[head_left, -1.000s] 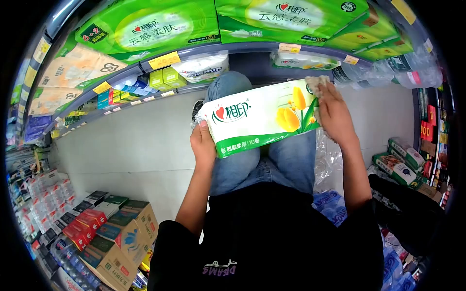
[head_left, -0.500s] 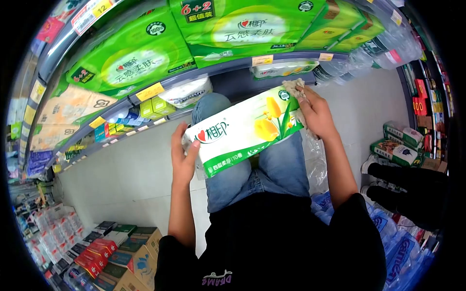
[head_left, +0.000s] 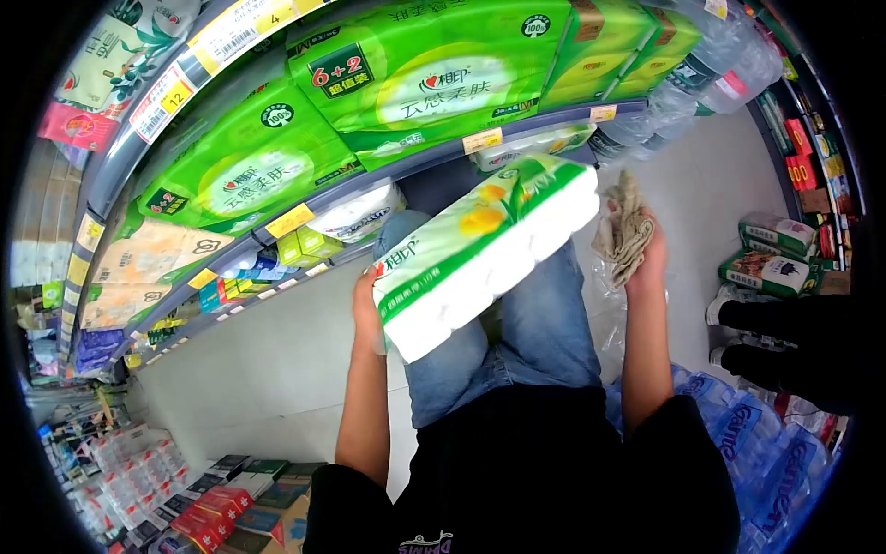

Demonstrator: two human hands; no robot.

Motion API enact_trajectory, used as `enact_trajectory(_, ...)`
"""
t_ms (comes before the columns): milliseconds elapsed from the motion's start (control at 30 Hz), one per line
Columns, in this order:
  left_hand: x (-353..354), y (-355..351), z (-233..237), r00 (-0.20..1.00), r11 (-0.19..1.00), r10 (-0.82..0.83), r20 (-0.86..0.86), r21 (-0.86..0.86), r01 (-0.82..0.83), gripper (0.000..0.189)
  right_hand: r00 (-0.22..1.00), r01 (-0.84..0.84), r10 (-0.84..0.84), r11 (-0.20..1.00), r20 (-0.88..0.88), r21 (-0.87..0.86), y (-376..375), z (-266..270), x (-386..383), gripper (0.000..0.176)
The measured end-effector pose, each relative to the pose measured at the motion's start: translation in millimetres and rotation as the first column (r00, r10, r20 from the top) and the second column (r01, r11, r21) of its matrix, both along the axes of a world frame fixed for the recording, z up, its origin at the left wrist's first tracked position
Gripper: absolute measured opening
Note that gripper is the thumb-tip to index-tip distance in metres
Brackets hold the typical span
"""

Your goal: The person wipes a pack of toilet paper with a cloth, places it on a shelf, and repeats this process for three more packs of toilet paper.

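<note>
A long white and green pack of tissue rolls (head_left: 489, 258) with yellow tulips is tilted above the person's knees, its white side showing. My left hand (head_left: 366, 300) grips the pack's left end. Off the pack's right end, my right hand (head_left: 652, 254) is closed on a crumpled beige cloth (head_left: 626, 231). A gap separates the cloth from the pack. Clear plastic wrap (head_left: 604, 309) hangs below the cloth.
Shelves ahead hold large green tissue packs (head_left: 434, 83); a similar small pack (head_left: 535, 148) lies on the lower shelf. Wrapped blue bottles (head_left: 775, 462) stand at the lower right. Another person's dark-clothed legs (head_left: 784, 337) are at right. Boxes (head_left: 217, 517) fill the lower left.
The pack has rolled so that its white side faces up. My right hand has come off its right end with the cloth and moved right. My left hand still holds the left end.
</note>
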State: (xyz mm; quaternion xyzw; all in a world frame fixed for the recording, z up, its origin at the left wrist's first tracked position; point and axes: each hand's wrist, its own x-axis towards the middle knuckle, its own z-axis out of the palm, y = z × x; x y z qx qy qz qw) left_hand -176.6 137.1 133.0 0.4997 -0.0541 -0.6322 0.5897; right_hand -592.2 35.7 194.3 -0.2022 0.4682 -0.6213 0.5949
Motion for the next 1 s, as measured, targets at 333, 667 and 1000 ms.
enact_trajectory(333, 3, -4, -34, 0.992, 0.996, 0.003, -0.128, -0.085, -0.014, 0.042, 0.219, -0.768, -0.109, 0.593, -0.97, -0.241, 18, 36, 169, 0.048)
enact_trajectory(667, 18, 27, -52, 0.991, 0.981, 0.122, -0.06, -0.145, -0.13, 0.053, 0.219, -0.965, -0.226, 0.094, -0.949, -0.245, 87, 55, 247, 0.049)
enact_trajectory(1000, 23, 53, -13, 0.999, 1.0, -0.011, -0.046, 0.022, 0.012, 0.053, 0.133, -0.988, -0.061, 0.067, -0.989, -0.137, 100, 72, 277, 0.041)
